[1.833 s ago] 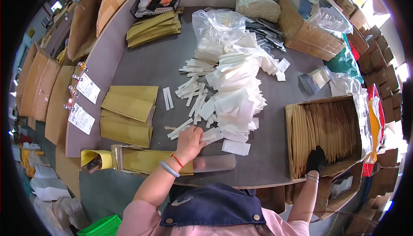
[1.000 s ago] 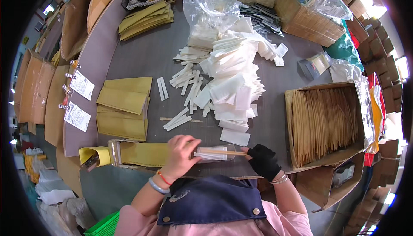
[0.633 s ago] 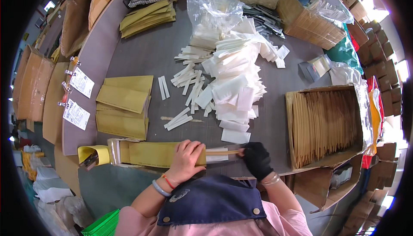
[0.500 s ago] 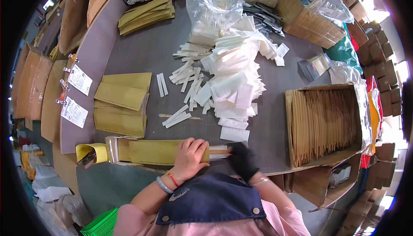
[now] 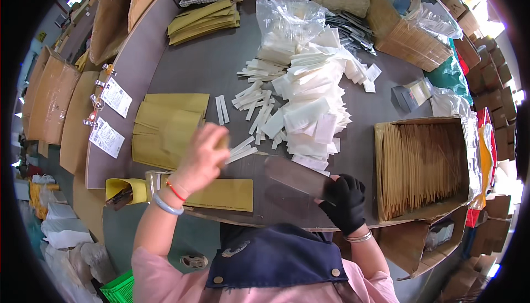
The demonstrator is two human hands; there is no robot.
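My right hand (image 5: 343, 202), in a black glove, pinches one end of a clear plastic sleeve (image 5: 295, 175) held just above the table's front part. My left hand (image 5: 203, 157) is raised and blurred over the table, between the stack of yellow envelopes (image 5: 165, 129) and the scattered white strips (image 5: 251, 107). Its fingers are curled; I cannot tell whether they hold anything. A single long yellow envelope (image 5: 223, 193) lies flat near the front edge, below my left hand. A big pile of white packets (image 5: 312, 96) lies in the middle.
An open cardboard box (image 5: 422, 214) of upright brown envelopes stands at the right. A yellow tape dispenser (image 5: 126, 190) sits at the front left. More yellow envelopes (image 5: 204, 20), a clear bag (image 5: 290, 19) and another box (image 5: 414, 43) are at the back. Paper tags (image 5: 107, 118) hang at the left edge.
My left hand has lifted off the long yellow envelope and moved up toward the strips. My right hand has moved right, and the clear sleeve now hangs from it off the envelope.
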